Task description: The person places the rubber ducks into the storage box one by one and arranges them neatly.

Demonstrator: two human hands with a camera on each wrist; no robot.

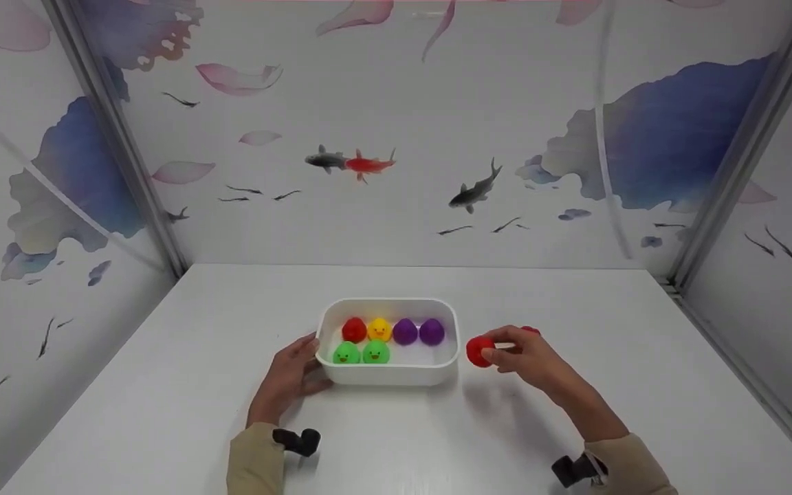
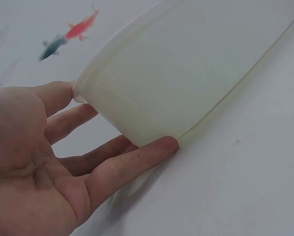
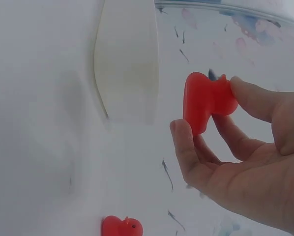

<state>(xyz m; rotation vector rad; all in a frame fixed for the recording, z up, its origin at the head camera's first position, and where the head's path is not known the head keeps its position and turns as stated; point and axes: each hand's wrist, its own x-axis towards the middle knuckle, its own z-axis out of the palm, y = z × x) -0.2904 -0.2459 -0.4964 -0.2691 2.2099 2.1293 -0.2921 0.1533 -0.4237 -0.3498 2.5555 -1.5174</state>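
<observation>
A white plastic box (image 1: 389, 375) stands on the table, holding a red duck (image 1: 354, 331), a yellow duck (image 1: 379, 330), two purple ducks (image 1: 418, 332) and two green ducks (image 1: 361, 353). My left hand (image 1: 287, 378) holds the box's left end; in the left wrist view one digit is at the rim and another at the bottom edge. Just right of the box, my right hand (image 1: 537, 361) pinches a red rubber duck (image 3: 201, 101) between thumb and fingers, above the table. Another red duck (image 3: 121, 226) sits beyond that hand, mostly hidden by it in the head view.
The white table (image 1: 162, 385) is bounded by a back wall (image 1: 410, 227) and side walls printed with fish and petals. Metal posts (image 1: 121, 151) stand at the back corners. Each wrist carries a black camera mount (image 1: 298, 442).
</observation>
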